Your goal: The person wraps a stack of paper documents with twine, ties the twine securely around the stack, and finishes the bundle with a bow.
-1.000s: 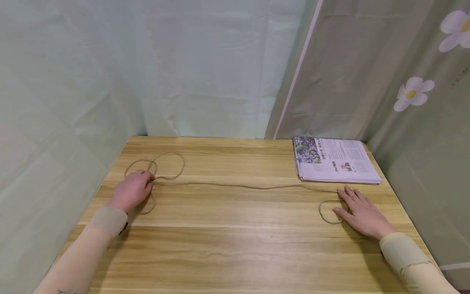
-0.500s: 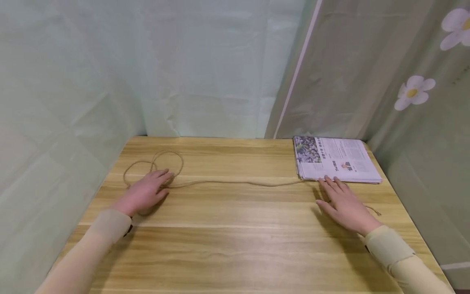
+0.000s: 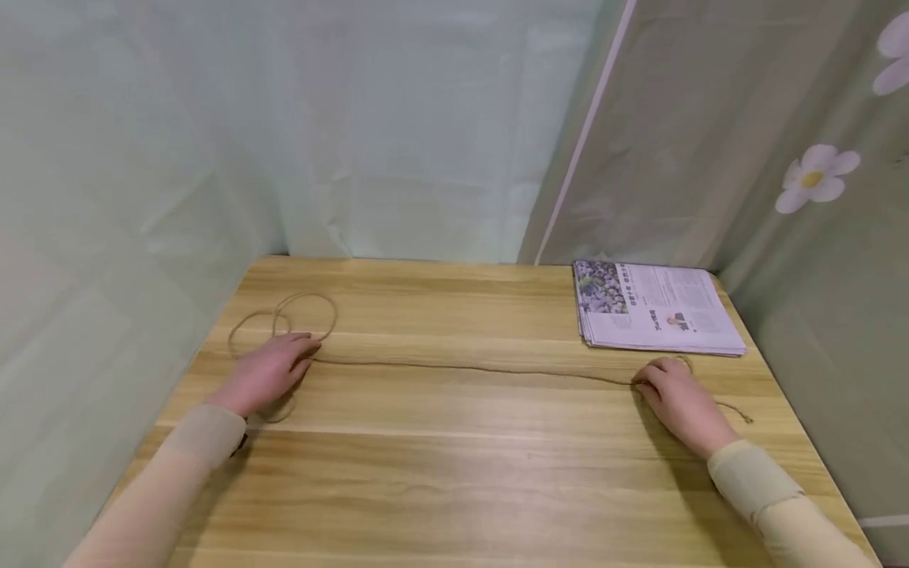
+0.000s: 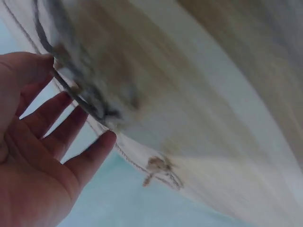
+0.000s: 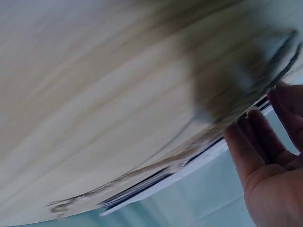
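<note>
Head view — thin brown string (image 3: 454,368) — looped at left

String (image 3: 483,369) partly hidden, upper flower (image 3: 896,36) cropped

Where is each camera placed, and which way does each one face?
Head: worn on the head, facing forward and down at the table, string and newspapers; left hand, right hand and arms show.
Left wrist: worn there, facing the string and table; only the left hand shows.
Right wrist: worn there, facing the string and table; only the right hand shows.
Shared by head and left wrist: left hand, string.
</note>
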{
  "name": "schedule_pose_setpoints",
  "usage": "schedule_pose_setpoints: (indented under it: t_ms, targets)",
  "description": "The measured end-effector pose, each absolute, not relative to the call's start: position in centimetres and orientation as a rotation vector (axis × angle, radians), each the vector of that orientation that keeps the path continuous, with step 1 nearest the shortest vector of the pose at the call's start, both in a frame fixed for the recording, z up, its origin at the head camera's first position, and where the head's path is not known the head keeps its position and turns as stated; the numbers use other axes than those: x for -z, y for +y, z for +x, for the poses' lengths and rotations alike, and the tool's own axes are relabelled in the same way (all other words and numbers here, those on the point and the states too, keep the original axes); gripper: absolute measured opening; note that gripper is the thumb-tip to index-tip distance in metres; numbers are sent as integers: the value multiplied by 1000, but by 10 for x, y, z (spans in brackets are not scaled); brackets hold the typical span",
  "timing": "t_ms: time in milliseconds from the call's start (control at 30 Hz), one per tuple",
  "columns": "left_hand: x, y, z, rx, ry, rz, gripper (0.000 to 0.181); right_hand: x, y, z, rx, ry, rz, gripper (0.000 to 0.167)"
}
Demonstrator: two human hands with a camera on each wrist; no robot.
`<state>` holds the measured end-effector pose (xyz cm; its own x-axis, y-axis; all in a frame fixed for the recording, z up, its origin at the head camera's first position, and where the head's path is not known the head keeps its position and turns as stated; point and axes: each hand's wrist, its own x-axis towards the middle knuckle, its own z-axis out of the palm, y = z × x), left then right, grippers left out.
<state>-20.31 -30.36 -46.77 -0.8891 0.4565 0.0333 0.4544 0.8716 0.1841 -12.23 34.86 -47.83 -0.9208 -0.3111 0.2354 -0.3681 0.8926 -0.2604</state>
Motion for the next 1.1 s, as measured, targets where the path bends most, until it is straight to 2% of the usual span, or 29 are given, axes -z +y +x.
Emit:
schedule_pose_setpoints:
  t_ms: [300,600,800,1100]
  targets:
    - [465,-317,-200,-328,3082,694,25,482,384,-134,-429,-2794,479,16]
    - [464,-326,-200,-341,3111,650,15,480,400,-144,-405,-2856,357,8]
    - [464,-333,-201,-327,3135,633,10,475,402,-144,-397,-2925,392,8]
    - [465,-340,-206,-315,3183,784,7,476,409,-140,-355,-2898,355,9]
